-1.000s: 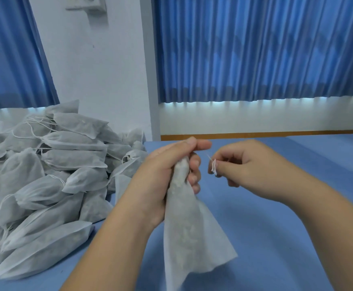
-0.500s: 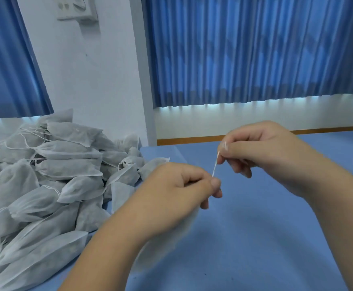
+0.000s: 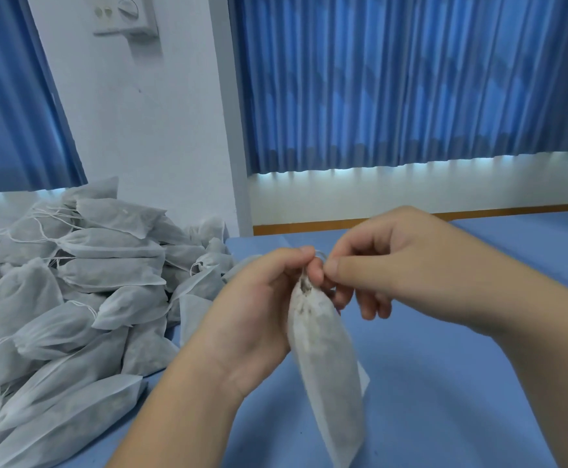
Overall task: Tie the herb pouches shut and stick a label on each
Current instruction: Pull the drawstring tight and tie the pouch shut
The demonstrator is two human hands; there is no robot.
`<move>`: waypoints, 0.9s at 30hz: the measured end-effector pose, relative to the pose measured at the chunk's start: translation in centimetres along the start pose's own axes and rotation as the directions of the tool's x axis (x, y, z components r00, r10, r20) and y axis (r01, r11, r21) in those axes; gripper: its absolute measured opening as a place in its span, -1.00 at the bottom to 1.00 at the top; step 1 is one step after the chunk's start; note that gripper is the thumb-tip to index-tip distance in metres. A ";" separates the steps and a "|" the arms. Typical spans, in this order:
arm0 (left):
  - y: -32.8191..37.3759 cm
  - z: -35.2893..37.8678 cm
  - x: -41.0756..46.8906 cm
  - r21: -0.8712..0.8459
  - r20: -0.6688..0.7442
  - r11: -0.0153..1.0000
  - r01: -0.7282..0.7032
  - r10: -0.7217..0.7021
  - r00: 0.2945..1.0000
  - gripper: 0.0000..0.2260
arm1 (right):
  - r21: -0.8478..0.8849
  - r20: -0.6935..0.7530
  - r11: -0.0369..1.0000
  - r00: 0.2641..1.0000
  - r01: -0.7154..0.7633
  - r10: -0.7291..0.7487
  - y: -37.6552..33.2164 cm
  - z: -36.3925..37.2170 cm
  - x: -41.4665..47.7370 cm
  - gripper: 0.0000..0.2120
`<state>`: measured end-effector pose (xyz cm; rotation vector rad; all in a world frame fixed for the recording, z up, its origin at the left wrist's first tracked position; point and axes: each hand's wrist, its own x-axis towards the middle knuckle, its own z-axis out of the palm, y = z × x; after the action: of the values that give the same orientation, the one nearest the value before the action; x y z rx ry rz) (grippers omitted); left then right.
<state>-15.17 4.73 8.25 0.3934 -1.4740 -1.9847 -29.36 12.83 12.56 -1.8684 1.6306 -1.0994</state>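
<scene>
Item, in hand: one herb pouch (image 3: 326,359), grey-white non-woven fabric, long and filled, with dark flecks of herb showing at its gathered neck. It hangs upright between the two hands over the blue tabletop (image 3: 444,383), in front of the person. Its lower corner reaches the bottom edge of the view; whether it touches the cloth cannot be told.

Left hand (image 3: 259,309): grip closed, fingers curled round the pouch's neck from the left, palm turned toward the camera.

Right hand (image 3: 394,265): grip closed to a pinch, thumb and forefinger meeting right at the top of the neck and touching the left hand's fingertips. A thin pale loop of drawstring (image 3: 321,254) shows just above the pinch. The other fingers curl loosely below.

Stock, left of the hands: a heap of pouches (image 3: 73,298) of the same fabric, stacked many deep on the tabletop's left end, white strings trailing from several of the necks.

Surroundings: blue pleated curtains (image 3: 410,79) across the far side and at far left, a white wall (image 3: 140,130) between them carrying a small control panel (image 3: 127,15) with a dial, and a wooden strip (image 3: 309,228) along the wall's foot behind the tabletop.
</scene>
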 end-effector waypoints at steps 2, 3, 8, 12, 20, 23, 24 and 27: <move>0.0 0.0 0.0 -0.067 -0.021 0.998 -0.015 0.014 1.000 -0.77 | 0.037 -0.036 0.999 0.999 0.004 -0.003 -0.1 0.2 0.1 -0.85; 0.1 0.0 0.0 -0.101 -0.029 0.995 -0.016 0.013 0.999 -0.80 | 0.051 -0.066 0.999 0.998 0.005 -0.001 -0.1 0.3 0.2 -0.86; 0.3 -0.1 -0.2 -0.204 0.009 0.979 0.002 0.000 1.000 -0.86 | 0.147 -0.140 0.989 0.990 0.022 -0.001 0.2 0.9 0.6 -0.88; 0.5 -0.2 -0.3 -0.196 0.037 0.981 0.002 0.005 0.999 -0.87 | 0.266 -0.128 0.964 0.992 0.020 0.014 0.2 1.0 0.7 -0.88; 0.8 -0.7 -0.7 -0.065 0.155 0.998 -0.008 0.018 0.988 -0.80 | 0.410 0.018 0.912 1.000 -0.021 0.015 0.4 0.4 0.5 -0.95; 0.8 -0.8 -0.7 -0.040 0.179 0.999 -0.017 0.024 0.983 -0.79 | 0.415 0.096 0.909 0.995 -0.043 0.003 0.6 0.6 0.6 -0.94; 0.7 -0.8 -0.7 -0.028 0.183 0.999 -0.021 0.026 0.983 -0.78 | 0.414 0.107 0.909 0.994 -0.043 -0.002 0.6 0.6 0.6 -0.94; 0.8 -0.9 -0.8 0.066 0.172 0.997 -0.048 0.036 0.985 -0.79 | 0.381 0.110 0.924 0.994 -0.019 -0.025 0.7 0.7 0.6 -0.90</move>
<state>-13.87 4.43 8.58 0.2241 -1.6470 -1.9780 -29.25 11.94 11.77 -1.6429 1.2432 -1.1902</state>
